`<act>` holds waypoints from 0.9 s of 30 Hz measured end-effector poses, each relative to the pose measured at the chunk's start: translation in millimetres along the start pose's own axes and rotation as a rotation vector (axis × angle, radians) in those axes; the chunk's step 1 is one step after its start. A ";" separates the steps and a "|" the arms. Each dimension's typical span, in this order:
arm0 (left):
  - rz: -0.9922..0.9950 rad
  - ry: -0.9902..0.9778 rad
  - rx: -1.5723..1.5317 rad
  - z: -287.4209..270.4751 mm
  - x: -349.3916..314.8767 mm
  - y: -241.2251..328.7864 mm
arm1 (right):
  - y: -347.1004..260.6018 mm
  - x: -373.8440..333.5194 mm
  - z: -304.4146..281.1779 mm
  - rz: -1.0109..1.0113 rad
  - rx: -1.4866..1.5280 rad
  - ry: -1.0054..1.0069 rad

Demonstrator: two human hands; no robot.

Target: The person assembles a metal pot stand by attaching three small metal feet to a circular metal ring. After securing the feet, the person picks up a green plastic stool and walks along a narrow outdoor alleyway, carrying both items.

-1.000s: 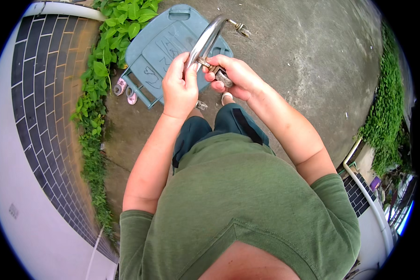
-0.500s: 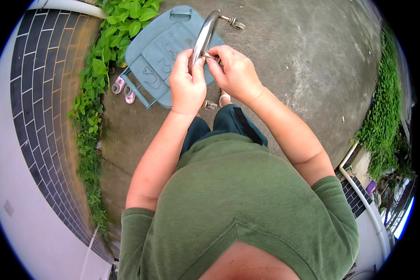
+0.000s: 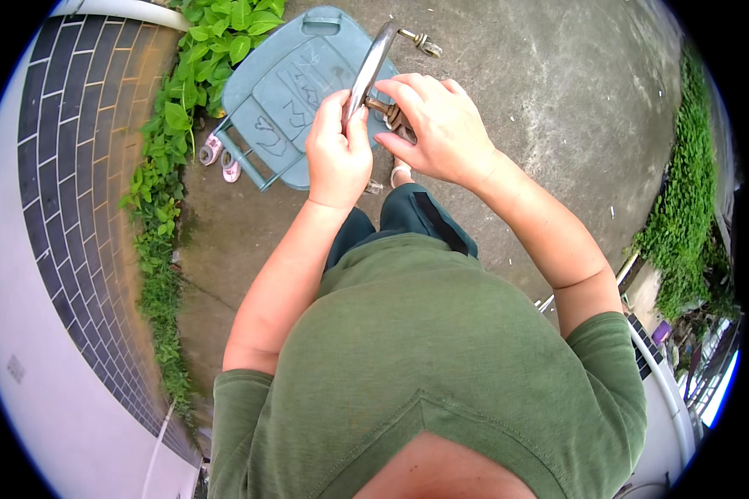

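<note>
A curved, shiny metal tube (image 3: pixel 373 66) rises in front of me, tilted up and to the right. My left hand (image 3: pixel 339 154) is closed around its lower end, the thumb lying along it. From the tube's far end sticks a small caster wheel (image 3: pixel 430 48) on a threaded stem. Close to my grip, a second stem with nuts (image 3: pixel 386 110) juts out to the right; its lower part is partly behind my right hand. My right hand (image 3: pixel 448 129) is open beside that stem, thumb and fingers apart around it. Whether a fingertip touches the stem cannot be made out.
A blue-grey plastic bin (image 3: pixel 295 96) with a lid and bar handle lies beyond my left hand. Pink shoes (image 3: pixel 212 150) stand beside it. Green plants (image 3: pixel 176 119) line the tiled wall (image 3: pixel 79 125) at left; more greenery (image 3: pixel 682 195) borders the concrete ground (image 3: pixel 549 108) at right.
My right hand has let go of the stem; its fingers have spread and it has shifted slightly right. More of the stem and nuts shows. My left hand keeps its hold on the tube.
</note>
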State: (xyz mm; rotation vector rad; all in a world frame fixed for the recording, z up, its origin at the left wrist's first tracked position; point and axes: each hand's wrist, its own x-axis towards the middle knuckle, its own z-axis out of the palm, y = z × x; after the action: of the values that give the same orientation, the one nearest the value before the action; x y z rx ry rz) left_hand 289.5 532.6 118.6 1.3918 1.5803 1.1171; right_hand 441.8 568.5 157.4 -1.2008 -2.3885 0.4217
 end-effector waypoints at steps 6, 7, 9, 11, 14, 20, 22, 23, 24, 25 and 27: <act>-0.093 0.011 -0.128 6.3 2.1 7.4 | 3.0 -3.0 30.1 0.162 0.170 0.056; -0.062 0.016 -0.096 5.1 1.8 4.7 | 2.4 -2.5 31.9 0.231 0.278 0.061; 0.002 0.023 -0.038 0.9 2.6 -3.0 | 7.8 3.7 29.2 0.525 0.767 -0.176; 0.053 0.014 0.035 -2.0 1.0 -2.4 | 23.7 13.7 22.4 0.791 1.234 -0.479; 0.087 0.006 0.056 -1.7 -2.0 -3.1 | 41.6 14.7 26.0 0.824 1.595 -0.646; 0.034 0.037 0.043 0.5 -2.6 -1.0 | 9.3 10.3 8.1 0.284 0.402 -0.306; 0.033 0.039 0.006 3.6 -0.7 -3.4 | -0.4 3.3 10.9 0.162 0.127 -0.202; 0.038 0.055 -0.004 4.7 -1.4 -1.2 | -2.2 2.6 13.4 0.185 0.063 -0.218; 0.043 0.070 -0.008 5.1 -2.3 0.9 | -0.7 2.0 15.5 0.196 0.149 -0.199; 0.047 0.086 -0.011 5.4 -3.0 2.0 | 2.4 2.9 17.9 0.205 0.237 -0.180; 0.061 0.092 -0.008 3.8 -2.5 -0.3 | 7.9 6.2 20.5 0.287 0.435 -0.228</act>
State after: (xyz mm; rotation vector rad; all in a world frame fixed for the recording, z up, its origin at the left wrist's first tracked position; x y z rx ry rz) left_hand 293.2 530.6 116.9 1.4102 1.6050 1.2381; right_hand 433.6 576.5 137.7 -1.3398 -2.1379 1.1582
